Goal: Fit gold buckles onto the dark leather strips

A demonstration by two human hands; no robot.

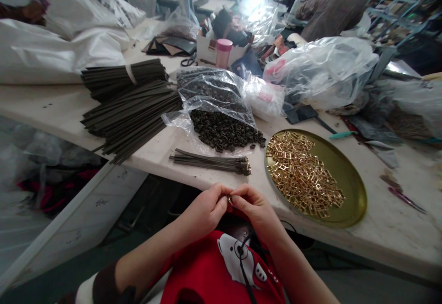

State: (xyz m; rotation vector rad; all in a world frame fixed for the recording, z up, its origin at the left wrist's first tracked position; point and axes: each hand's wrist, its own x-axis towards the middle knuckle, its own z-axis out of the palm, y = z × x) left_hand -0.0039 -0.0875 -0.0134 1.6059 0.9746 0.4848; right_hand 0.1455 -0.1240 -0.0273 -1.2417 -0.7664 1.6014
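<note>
In front of my red apron, my left hand [214, 202] and my right hand [249, 202] meet, fingertips pinched together around a small gold buckle [229, 199]. Most of it is covered by my fingers, and whether a strap is attached I cannot tell. Just beyond my hands, a small row of dark straps with buckles [210, 161] lies on the table. To the right, many gold buckles [304, 172] are heaped in a round olive-gold tray [355, 198]. Dark small loops [221, 131] spill out of a clear plastic bag [214, 85] behind the strap row.
Bundles of dark straps [131, 110] lie at the left on the white table [390, 230]. Farther back stand a pink-lidded jar [223, 53] and plastic bags [321, 73]. Small scissors or snips [405, 198] lie at the right. Another person [334, 7] is in the background.
</note>
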